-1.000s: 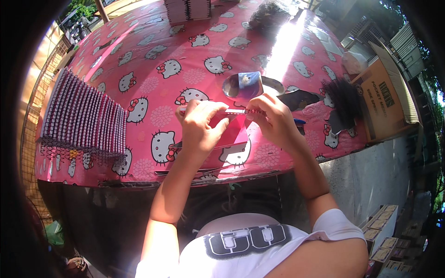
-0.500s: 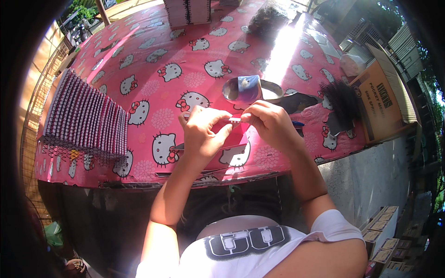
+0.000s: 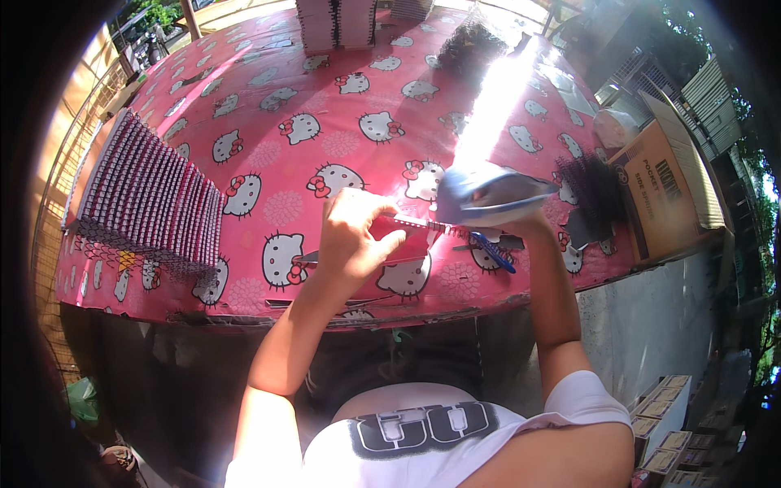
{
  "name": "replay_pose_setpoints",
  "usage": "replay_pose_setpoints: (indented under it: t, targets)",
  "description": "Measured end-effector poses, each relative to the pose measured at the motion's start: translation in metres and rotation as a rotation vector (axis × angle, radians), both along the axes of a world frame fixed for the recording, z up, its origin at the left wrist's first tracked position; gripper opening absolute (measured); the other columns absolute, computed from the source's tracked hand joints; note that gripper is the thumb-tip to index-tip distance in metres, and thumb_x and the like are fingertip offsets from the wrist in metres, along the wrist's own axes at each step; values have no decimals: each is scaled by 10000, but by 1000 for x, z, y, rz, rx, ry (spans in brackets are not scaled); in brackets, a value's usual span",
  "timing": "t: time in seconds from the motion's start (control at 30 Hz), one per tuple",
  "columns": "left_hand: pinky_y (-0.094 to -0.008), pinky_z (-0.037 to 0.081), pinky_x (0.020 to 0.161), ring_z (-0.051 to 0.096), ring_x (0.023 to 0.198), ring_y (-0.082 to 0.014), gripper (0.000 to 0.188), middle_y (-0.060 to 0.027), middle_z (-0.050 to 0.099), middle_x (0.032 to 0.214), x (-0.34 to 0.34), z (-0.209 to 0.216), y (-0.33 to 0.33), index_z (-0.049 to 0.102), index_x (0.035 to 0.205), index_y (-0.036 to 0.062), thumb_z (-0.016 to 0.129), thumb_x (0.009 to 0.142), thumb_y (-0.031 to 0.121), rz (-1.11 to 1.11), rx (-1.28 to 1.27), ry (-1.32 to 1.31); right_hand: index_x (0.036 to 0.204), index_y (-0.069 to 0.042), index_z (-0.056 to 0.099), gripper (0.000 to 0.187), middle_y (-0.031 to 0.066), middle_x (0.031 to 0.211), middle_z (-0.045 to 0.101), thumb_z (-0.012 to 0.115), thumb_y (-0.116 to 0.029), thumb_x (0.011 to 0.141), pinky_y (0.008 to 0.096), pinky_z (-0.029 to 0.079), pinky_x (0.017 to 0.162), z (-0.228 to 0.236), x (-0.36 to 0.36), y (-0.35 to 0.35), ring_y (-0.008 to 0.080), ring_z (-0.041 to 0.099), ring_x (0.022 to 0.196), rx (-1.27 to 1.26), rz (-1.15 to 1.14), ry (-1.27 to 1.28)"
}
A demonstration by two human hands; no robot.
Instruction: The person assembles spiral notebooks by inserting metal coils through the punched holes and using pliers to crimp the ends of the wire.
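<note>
My left hand is closed, pinching the end of a narrow spine with a row of holes, apparently a small pink notebook. Dark coil loops show along the spine's right part. To the right, my right hand is mostly hidden beneath a rounded blue and grey open container, which it appears to hold tilted; its fingers do not show. Motion smears the container, and its exact kind is unclear. Just below it lies a blue-handled tool. A pointed grey blade sticks out beside my left wrist.
A large stack of coil-bound notebooks stands at the left. More notebooks stand at the far edge. Black coils lie in piles at the right and far back. An open cardboard box sits on the right of the pink patterned table.
My right hand has left the notebook spine and moved right. The rounded container has shifted right and tilted with it, uncovering the blue-handled tool. My left hand keeps its pinch.
</note>
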State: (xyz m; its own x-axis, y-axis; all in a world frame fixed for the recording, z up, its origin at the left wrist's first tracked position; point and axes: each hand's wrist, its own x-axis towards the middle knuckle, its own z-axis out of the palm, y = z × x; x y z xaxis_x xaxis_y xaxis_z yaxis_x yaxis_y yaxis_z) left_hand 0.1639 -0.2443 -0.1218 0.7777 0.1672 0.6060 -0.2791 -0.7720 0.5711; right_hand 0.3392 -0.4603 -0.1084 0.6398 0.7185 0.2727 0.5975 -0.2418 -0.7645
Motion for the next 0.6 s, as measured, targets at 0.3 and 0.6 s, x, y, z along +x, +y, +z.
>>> replay_pose_setpoints:
  t: [0.3, 0.6]
  targets:
    - [-376, 484, 833, 602, 933, -261, 402, -85, 640, 945, 4, 6, 6, 677, 967, 63, 835, 598, 88, -14, -125, 8, 979, 3, 628, 313, 75, 866, 672, 703, -72, 685, 310, 498, 764, 10, -4, 3, 129, 615, 799, 182, 79, 188]
    - [-274, 565, 820, 672, 918, -158, 360, -102, 682, 1005, -11, -14, 29, 641, 1111, 5, 594, 790, -151, -41, -914, 114, 1030, -60, 617, 383, 62, 897, 655, 700, -55, 656, 313, 491, 732, 15, -14, 44, 150, 628, 840, -90, 3, -62]
